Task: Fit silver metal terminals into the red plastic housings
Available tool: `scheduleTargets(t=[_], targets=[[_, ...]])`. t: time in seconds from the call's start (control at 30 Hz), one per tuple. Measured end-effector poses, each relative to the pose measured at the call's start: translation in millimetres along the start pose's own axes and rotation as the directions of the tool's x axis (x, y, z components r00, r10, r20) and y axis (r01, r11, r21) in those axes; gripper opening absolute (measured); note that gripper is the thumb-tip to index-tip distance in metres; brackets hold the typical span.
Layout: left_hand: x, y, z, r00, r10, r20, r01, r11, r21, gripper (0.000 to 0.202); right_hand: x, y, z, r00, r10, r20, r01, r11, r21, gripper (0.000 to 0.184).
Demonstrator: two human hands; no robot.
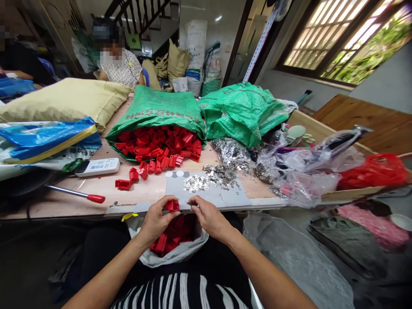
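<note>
Between the thumb and fingers of my left hand [157, 218] is a red plastic part [172, 206], held over the table's front edge. My right hand [209, 216] is just to its right, thumb and forefinger pinched on a small thin metal piece [188, 203]. Below both hands, a white sack [196, 245] in my lap holds more red plastic parts [164, 241]. Small shiny metal pieces [195, 183] lie heaped on a grey sheet [175, 193] in front of me. Behind them, a green sack [161, 105] spills red parts [157, 146] onto the table.
A screwdriver-like rod with a red handle [95, 198] and a white box [98, 166] lie at the left. Another green sack [241, 111], a bag of metal pieces [232, 152] and plastic bags [302, 180] crowd the right. A person [120, 66] sits across the table.
</note>
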State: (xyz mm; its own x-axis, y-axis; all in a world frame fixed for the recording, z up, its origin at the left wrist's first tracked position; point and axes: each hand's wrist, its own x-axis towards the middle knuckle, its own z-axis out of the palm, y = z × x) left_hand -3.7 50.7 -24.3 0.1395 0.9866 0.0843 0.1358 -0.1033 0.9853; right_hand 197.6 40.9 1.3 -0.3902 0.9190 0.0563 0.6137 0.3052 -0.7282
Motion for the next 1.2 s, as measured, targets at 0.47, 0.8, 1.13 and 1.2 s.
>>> scheduleTargets(t=[0.47, 0.8, 1.13, 1.2], targets=[[-21.3, 35.1, 10.3, 0.815, -0.502, 0.289, 0.461, 0.26, -0.849, 0.01, -8.9, -29.9, 3.6, 0.99, -0.106, 0.088, 0.091, 0.982, 0.163, 0.032], [-23.9, 44.9, 20.6, 0.783, -0.547, 0.296, 0.408, 0.091, -0.909, 0.028, -10.8, -34.1, 5.5, 0.991, -0.128, -0.047, 0.132, 0.987, 0.094, 0.029], [-26.1, 42.1, 21.6, 0.784, -0.563, 0.261, 0.369, 0.085, -0.925, 0.027, -8.0, -31.1, 1.2, 0.981, -0.189, 0.047, 0.191, 0.98, -0.048, 0.035], [-25.9, 42.0, 22.3, 0.777, -0.58, 0.245, 0.354, 0.082, -0.932, 0.027, -6.8, -30.7, 3.1, 0.981, -0.189, 0.038, 0.191, 0.978, -0.077, 0.035]])
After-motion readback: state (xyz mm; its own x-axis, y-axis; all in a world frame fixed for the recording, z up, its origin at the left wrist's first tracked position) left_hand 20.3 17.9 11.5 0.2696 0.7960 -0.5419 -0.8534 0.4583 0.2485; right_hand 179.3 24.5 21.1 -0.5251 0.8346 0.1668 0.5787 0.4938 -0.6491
